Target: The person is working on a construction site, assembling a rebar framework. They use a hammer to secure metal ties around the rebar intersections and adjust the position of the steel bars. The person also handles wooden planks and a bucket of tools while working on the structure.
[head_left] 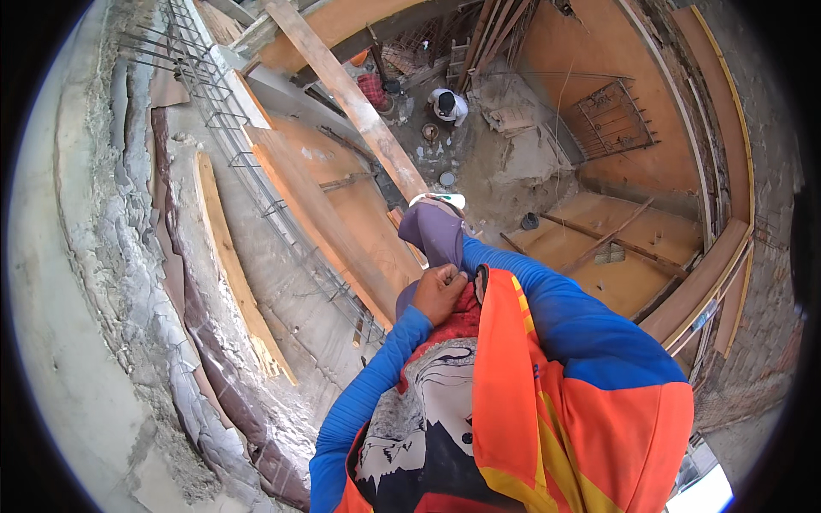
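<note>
While the left hand point(439, 291) sits at the waist, its fingers curl in together against red cloth point(460, 315) — whether a fold is pinched, cannot tell. Right hand out of sight; its blue sleeve point(530, 269) reaches toward the purple trouser leg point(432, 232).

Footing looks the main risk: long plank point(351, 98) lies high over the floor below, near end by what looks like a white-and-green shoe point(445, 200). A slip or shifting board could mean a fall, likelier with attention on the waist. Person in white point(449, 104) below — anything dropped could strike them.

Cloth: bright red, darker patterning, rumpled; lies between left hand and orange vest point(505, 385), bordering the black-and-white printed shirt front point(428, 402).
</note>
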The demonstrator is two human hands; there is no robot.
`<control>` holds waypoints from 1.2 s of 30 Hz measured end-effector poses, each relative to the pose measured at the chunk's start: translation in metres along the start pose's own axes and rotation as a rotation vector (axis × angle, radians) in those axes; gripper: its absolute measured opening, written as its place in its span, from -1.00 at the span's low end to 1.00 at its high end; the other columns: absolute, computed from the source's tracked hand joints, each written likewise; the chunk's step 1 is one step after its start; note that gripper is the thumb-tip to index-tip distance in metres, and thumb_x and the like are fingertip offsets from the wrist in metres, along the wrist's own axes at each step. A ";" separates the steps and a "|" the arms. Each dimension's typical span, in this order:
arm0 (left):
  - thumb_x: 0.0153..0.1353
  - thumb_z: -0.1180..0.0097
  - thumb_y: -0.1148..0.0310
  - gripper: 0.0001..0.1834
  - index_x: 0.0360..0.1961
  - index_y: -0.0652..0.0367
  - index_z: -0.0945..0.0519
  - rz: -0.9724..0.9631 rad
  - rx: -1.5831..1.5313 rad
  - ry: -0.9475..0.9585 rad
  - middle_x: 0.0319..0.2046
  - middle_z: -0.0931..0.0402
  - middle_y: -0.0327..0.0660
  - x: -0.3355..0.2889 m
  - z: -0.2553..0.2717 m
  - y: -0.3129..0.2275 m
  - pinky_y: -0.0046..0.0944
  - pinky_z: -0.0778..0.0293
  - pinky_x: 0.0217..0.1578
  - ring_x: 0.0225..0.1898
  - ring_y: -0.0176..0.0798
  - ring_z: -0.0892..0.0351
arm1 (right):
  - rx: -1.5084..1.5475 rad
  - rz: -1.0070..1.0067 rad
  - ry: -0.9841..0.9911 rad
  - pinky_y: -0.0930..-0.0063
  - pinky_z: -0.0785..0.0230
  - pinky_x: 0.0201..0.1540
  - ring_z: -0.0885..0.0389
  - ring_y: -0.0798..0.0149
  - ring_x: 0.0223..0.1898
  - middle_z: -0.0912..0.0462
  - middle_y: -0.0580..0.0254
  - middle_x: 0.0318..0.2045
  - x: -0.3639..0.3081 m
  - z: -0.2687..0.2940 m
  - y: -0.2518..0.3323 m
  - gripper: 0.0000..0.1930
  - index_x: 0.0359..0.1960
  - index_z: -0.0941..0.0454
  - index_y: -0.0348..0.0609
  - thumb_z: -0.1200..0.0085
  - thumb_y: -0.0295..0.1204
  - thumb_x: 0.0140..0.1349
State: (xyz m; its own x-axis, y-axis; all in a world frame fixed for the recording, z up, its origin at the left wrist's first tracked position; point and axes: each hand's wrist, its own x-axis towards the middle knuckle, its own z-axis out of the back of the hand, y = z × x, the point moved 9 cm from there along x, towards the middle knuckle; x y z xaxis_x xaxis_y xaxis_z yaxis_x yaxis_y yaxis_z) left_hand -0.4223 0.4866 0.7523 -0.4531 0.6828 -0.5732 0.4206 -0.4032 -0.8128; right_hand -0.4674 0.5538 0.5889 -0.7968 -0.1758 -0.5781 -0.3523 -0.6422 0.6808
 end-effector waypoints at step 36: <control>0.26 -0.13 0.37 -0.67 0.05 0.16 -0.59 0.065 -0.011 -0.481 -0.33 -0.69 -0.12 0.044 0.041 0.183 -0.26 -0.55 -0.25 -0.30 -0.25 -0.68 | 0.016 0.207 0.188 0.19 -0.52 -0.18 -0.66 -0.02 -0.26 -0.65 -0.03 -0.28 -0.050 -0.007 0.027 -0.74 -0.12 -0.56 -0.26 -0.13 -0.35 0.23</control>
State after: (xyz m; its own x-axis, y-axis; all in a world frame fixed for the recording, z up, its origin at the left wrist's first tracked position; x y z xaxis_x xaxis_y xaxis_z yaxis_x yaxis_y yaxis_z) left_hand -0.3972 0.4178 0.5740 -0.7364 0.2966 -0.6080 0.4670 -0.4275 -0.7741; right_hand -0.4338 0.5402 0.6326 -0.7478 -0.4387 -0.4983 -0.2000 -0.5668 0.7992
